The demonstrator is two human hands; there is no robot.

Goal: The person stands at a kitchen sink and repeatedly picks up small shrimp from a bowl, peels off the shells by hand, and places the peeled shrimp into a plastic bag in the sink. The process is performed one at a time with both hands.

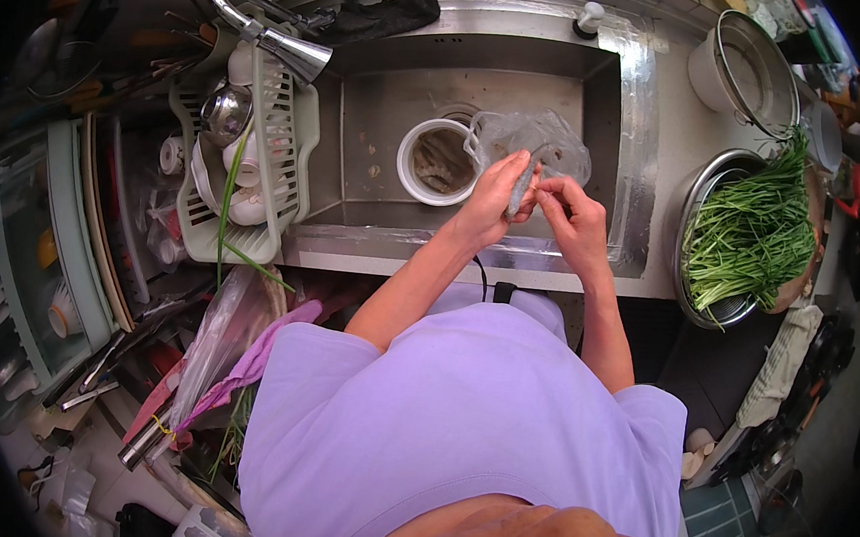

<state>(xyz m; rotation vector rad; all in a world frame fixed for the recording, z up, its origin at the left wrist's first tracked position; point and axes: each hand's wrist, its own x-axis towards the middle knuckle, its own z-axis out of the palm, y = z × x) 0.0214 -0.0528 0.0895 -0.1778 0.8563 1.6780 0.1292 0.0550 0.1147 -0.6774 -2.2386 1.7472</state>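
Over the stainless steel sink (375, 197), my left hand (493, 198) holds a grey raw shrimp (521, 189) lengthwise along its fingers. My right hand (576, 215) is close against it, thumb and forefinger pinched together at the shrimp's side. Whether something thin is between those fingertips is too small to tell. Left of my hands, a white round tub (405, 166) in the sink contains more greyish shrimp (441, 164) in liquid. A crumpled clear plastic bag (533, 133) lies just beyond my hands, touching the tub's rim; its contents are mostly hidden.
A dish rack (274, 198) with bowls stands left of the sink, below a chrome faucet (288, 45). On the right counter, a steel bowl (681, 264) carries a colander of green chives (750, 231). Behind it stands a white bucket (713, 75). A black cloth (388, 15) lies behind the sink.
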